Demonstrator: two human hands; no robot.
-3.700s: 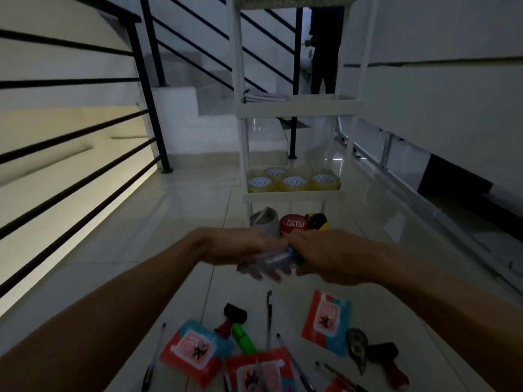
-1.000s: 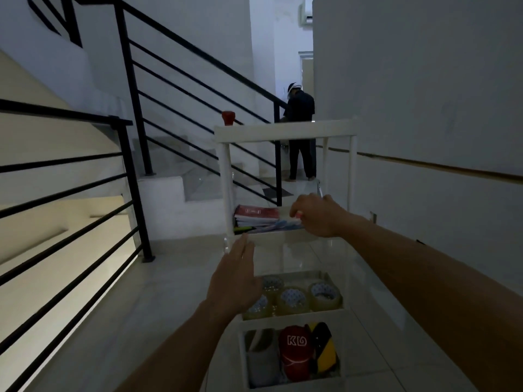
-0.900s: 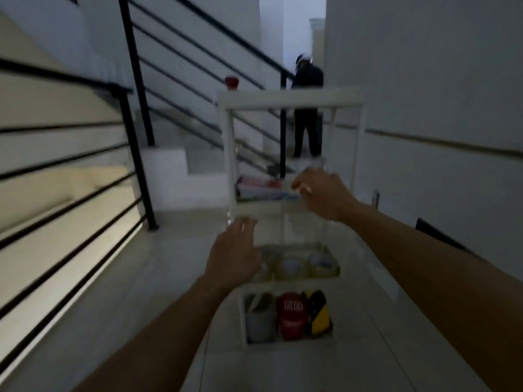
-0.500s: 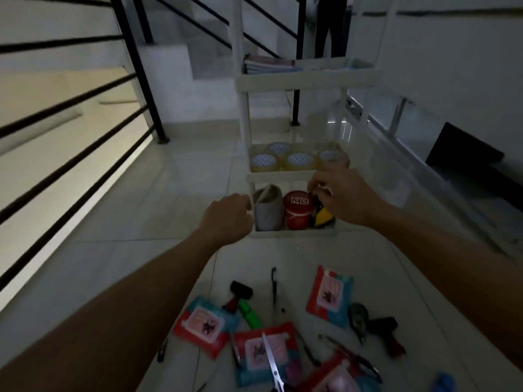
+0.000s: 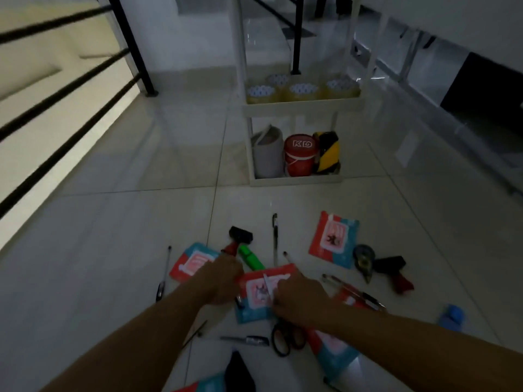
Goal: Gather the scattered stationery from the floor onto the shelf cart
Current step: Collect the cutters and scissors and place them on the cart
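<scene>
Both hands are reaching down to the flat red-and-teal plastic packet on the glossy tiled floor. The left hand is curling at its left edge; the right hand seems to be pinching the steel blades of the black-handled scissors lying across it, though blur is making that uncertain. Beyond the hands, the white plastic shelf cart is standing well apart, waiting for the loose pens, a green highlighter and more packets.

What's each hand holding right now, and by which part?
Right hand seems to grip the scissors at the blades, handles hanging toward the camera, over a red-and-teal packet. Left hand is at that packet's left edge; its hold cannot be told.
</scene>
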